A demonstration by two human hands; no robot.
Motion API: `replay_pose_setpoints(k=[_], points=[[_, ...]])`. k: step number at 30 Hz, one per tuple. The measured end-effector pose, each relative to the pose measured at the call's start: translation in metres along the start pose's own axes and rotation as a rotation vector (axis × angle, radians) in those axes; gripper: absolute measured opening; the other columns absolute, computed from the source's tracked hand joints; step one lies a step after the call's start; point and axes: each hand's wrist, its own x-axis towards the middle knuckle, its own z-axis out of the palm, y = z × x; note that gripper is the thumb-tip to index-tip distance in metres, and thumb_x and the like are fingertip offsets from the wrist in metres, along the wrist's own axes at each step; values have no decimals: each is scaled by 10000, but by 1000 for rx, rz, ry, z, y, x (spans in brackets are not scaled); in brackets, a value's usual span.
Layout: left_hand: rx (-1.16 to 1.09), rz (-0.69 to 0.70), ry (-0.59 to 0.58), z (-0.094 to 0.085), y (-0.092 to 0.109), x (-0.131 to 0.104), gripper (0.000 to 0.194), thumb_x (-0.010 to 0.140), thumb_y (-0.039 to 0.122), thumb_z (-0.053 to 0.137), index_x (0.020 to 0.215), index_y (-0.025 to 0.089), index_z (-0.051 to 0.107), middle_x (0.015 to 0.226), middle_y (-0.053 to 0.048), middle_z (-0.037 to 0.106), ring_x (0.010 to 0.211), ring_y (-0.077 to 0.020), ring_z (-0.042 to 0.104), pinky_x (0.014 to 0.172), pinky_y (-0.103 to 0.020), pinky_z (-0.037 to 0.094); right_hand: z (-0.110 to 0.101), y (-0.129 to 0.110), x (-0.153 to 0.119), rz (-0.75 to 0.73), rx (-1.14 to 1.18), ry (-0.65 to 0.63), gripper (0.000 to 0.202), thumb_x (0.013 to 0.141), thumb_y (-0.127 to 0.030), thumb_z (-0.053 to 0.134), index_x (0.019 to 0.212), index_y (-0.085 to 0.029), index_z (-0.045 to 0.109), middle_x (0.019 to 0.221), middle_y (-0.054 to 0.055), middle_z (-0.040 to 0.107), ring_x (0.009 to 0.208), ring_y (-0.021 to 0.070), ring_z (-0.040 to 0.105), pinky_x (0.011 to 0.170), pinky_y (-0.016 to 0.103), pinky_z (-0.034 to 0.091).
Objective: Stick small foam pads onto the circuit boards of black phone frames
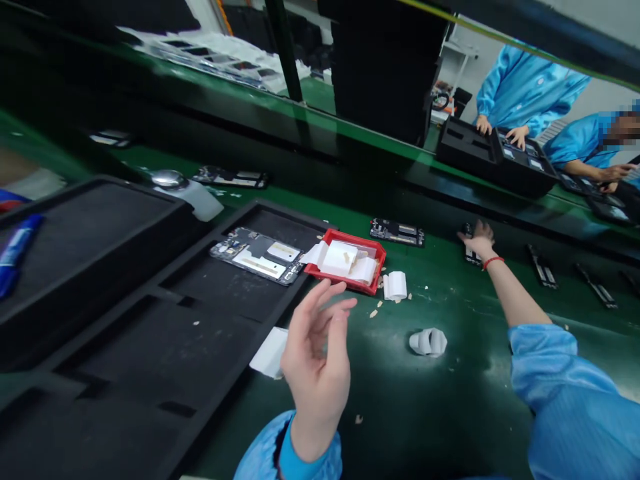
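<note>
While the left hand (320, 360) hangs beside the red box (379, 259), its fingers loosely curled and apart with nothing between them, the right hand (480, 241) is at a circuit board (473, 258) on the green counter (480, 393). Its fingers look spread over the board, but whether they grip it I cannot tell. The work seems partway along: one phone frame (263, 257) lies in the black tray (150, 353), while more boards (397, 232) sit spaced out along the counter, outside it.
</note>
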Motion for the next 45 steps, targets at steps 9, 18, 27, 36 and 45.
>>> replay_pose_setpoints(k=[9,18,27,36,45], points=[[-6,-197,-115,2,-17,4,294,895,378,678,1077,153,733,1040,-110,791,793,-211,780,738,-320,650,95,-37,10,-72,-21,-370,343,993,-369,653,1268,-166,633,1287,97,660,1118,238,676,952,462,588],[-250,-249,-106,15,-34,-4,623,916,512,706,1468,338,477,1498,-108,558,1289,-264,639,945,-348,606,33,-131,-121,-280,227,-252,811,601,-477,910,1271,-211,539,1191,99,606,1086,282,630,931,443,581],[-11,180,-120,9,2,-20,473,1003,205,594,1435,232,404,1082,-76,727,915,-157,774,770,-225,623,1,-200,-146,-383,559,-144,137,880,-239,744,985,-231,657,1325,122,572,1267,266,606,1051,461,540],[150,345,-128,-4,3,-19,109,1018,194,519,1062,202,618,817,10,660,625,-96,659,553,-163,519,1,-212,-154,-557,588,-77,87,922,-152,704,971,-205,753,1417,153,520,1364,288,541,1108,494,495],[211,418,-126,1,4,-20,116,1022,164,529,1065,200,630,810,19,695,618,-91,664,601,-175,524,2,-216,-145,-420,651,-181,66,906,-129,713,870,-180,691,1413,171,564,1328,270,591,1075,419,525]])
